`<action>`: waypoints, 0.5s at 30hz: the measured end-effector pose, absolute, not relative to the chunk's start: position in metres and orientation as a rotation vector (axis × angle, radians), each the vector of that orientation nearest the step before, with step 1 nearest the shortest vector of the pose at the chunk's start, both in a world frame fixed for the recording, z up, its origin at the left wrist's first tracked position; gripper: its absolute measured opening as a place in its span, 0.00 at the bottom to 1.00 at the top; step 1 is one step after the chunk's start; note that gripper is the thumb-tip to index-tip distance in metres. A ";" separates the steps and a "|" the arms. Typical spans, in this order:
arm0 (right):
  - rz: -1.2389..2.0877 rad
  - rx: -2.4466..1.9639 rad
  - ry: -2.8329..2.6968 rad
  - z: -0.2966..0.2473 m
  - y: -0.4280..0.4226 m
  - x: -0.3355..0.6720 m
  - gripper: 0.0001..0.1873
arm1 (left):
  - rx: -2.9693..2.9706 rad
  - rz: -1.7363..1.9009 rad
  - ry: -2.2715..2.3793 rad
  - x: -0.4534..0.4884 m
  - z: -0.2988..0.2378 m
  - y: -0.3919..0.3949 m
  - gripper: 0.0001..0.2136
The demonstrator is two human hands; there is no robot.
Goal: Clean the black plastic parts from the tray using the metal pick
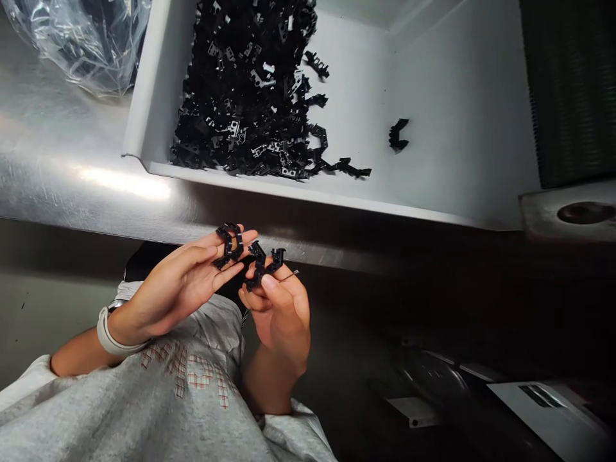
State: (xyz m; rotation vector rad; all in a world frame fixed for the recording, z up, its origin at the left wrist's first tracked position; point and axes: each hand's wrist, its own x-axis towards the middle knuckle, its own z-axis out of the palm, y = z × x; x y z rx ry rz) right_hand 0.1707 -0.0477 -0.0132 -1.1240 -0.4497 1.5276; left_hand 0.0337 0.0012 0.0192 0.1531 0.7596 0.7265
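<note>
My left hand (pixel 180 282) holds a short curved chain of black plastic links (pixel 230 244) between thumb and fingers, its other fingers stretched out. Just to its right, my right hand (pixel 279 314) pinches a second black link piece (pixel 264 264) with thumb and forefinger. The two pieces almost touch in front of my chest, below the metal table edge. A white band sits on my left wrist.
On the steel table (pixel 67 167) stands a white tray (pixel 433 128) with a heap of black links (pixel 245 90) and one stray link (pixel 398 135). A clear plastic bag (pixel 77 38) lies at top left. Grey machine parts (pixel 529 398) show at lower right.
</note>
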 end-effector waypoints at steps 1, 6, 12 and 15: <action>1.535 -1.116 -0.446 -0.013 -0.048 0.171 0.12 | 0.152 0.735 0.753 0.033 0.019 0.001 0.14; 1.563 -1.066 -0.434 -0.012 -0.048 0.171 0.11 | 0.153 0.751 0.732 0.030 0.021 0.000 0.15; 1.579 -1.033 -0.427 -0.013 -0.048 0.171 0.10 | 0.162 0.717 0.697 0.028 0.024 0.002 0.15; 1.584 -1.021 -0.436 -0.013 -0.048 0.172 0.11 | 0.155 0.708 0.683 0.027 0.024 0.003 0.15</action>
